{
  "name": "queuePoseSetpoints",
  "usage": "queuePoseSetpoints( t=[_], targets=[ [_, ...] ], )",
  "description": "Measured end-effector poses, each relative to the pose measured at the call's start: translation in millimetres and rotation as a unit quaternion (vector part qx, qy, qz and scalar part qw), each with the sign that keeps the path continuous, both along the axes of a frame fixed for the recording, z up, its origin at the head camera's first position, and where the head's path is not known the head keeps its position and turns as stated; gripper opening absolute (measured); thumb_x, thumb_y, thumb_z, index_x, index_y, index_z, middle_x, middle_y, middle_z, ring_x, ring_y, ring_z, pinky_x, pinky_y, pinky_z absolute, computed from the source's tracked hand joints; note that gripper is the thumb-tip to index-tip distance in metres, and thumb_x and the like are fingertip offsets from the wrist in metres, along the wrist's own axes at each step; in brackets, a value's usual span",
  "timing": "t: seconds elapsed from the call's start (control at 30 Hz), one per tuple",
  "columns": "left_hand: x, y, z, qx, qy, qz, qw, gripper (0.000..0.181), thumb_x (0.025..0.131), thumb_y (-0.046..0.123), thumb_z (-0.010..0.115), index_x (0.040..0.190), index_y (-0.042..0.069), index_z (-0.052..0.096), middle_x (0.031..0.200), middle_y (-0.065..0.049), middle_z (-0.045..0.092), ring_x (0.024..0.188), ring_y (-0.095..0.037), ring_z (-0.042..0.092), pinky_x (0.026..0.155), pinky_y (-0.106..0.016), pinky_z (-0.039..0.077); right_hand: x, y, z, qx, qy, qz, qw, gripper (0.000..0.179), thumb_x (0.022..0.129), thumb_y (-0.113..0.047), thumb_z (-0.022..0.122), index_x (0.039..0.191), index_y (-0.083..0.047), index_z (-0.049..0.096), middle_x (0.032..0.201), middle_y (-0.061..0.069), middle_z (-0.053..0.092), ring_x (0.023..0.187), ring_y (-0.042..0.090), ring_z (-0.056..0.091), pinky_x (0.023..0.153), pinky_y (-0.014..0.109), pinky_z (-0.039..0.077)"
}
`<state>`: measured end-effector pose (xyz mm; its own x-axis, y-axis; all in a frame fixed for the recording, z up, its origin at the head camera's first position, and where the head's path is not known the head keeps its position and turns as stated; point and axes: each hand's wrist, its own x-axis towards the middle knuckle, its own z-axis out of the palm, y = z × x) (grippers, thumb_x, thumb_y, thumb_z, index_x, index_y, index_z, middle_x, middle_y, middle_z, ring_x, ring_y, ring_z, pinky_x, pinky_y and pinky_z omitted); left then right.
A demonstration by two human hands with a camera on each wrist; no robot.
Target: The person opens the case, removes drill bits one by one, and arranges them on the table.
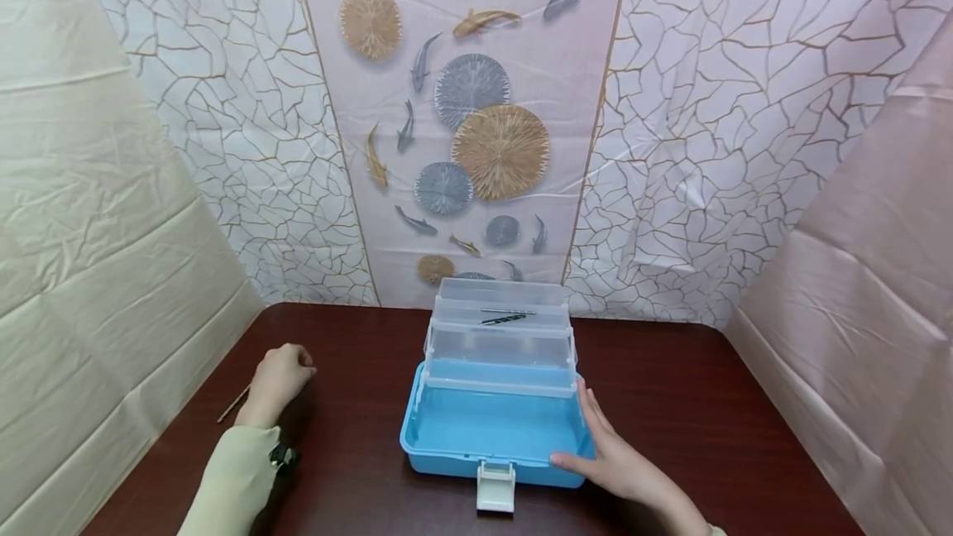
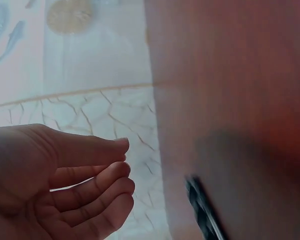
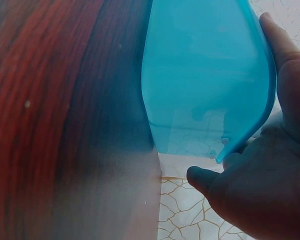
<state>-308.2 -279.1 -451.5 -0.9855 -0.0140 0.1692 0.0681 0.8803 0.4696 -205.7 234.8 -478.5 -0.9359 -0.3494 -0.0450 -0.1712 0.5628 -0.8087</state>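
In the head view, my left hand (image 1: pixel 277 379) hovers over the left of the table, fingers loosely curled and holding nothing. Close under its wrist lies a slim rod (image 1: pixel 232 405). The left wrist view shows the dark, blurred rod (image 2: pixel 202 207) beyond my fingertips. My right hand (image 1: pixel 614 457) holds the right side of a light-blue toolbox (image 1: pixel 447 466), its thumb at the front rim and its fingers along the side. The toolbox stands open, with translucent trays (image 1: pixel 491 346) stepped up at the back. Two thin rods (image 1: pixel 506 318), one dark, one silvery, lie in an upper tray.
A white latch (image 1: pixel 495 488) hangs off the toolbox's front. The dark red-brown table (image 1: pixel 670 387) ends at a patterned cloth backdrop (image 1: pixel 476 106), with pale cloth walls (image 1: pixel 82 255) on both sides. A dark object sits at my left cuff (image 1: pixel 283 457).
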Motion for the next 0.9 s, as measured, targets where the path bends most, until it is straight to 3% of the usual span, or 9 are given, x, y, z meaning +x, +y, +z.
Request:
queuePoseSetpoints(
  t=[0.2, 0.5, 0.7, 0.9],
  targets=[
    [-24.3, 35.0, 13.9, 0.02, 0.022, -0.031, 0.9991, 0.009, 0.089, 0.005, 0.072, 0.092, -0.003, 0.071, 0.087, -0.015, 0.07, 0.071, -0.026, 0.064, 0.064, -0.045, 0.053, 0.8, 0.5, -0.7, 0.0, -0.003, -0.004, 1.0, 0.115, 0.093, -0.037, 0.073, 0.159, -0.021, -0.02, 0.163, 0.021, -0.021, 0.149, 0.045, -0.011, 0.112, 0.071, 0.013],
    [-53.4, 82.8, 32.4, 0.088, 0.019, -0.081, 0.9926, 0.02, 0.091, 0.011, 0.074, 0.105, -0.003, 0.071, 0.096, -0.014, 0.071, 0.083, -0.027, 0.065, 0.073, -0.045, 0.053, 1.2, 0.3, 0.4, 0.004, -0.008, -0.007, 0.9999, 0.115, 0.093, -0.039, 0.073, 0.16, -0.02, -0.018, 0.163, 0.024, -0.018, 0.149, 0.045, -0.008, 0.111, 0.071, 0.017],
    [-71.0, 115.4, 50.4, 0.139, 0.032, -0.127, 0.9816, 0.024, 0.092, 0.013, 0.074, 0.11, -0.003, 0.071, 0.105, -0.017, 0.071, 0.096, -0.033, 0.067, 0.083, -0.048, 0.053, -0.5, 1.0, 0.4, 0.001, -0.007, -0.005, 1.0, 0.115, 0.093, -0.037, 0.073, 0.16, -0.019, -0.018, 0.164, 0.024, -0.018, 0.149, 0.046, -0.007, 0.111, 0.071, 0.018],
    [-82.9, 145.0, 65.4, 0.178, 0.025, -0.163, 0.9701, 0.028, 0.093, 0.015, 0.073, 0.116, -0.001, 0.071, 0.108, -0.014, 0.072, 0.101, -0.03, 0.067, 0.086, -0.045, 0.054, -0.2, 1.2, 0.6, 0.001, -0.002, 0.0, 1.0, 0.115, 0.093, -0.038, 0.074, 0.16, -0.02, -0.018, 0.164, 0.025, -0.017, 0.149, 0.046, -0.005, 0.112, 0.069, 0.019]
  ],
)
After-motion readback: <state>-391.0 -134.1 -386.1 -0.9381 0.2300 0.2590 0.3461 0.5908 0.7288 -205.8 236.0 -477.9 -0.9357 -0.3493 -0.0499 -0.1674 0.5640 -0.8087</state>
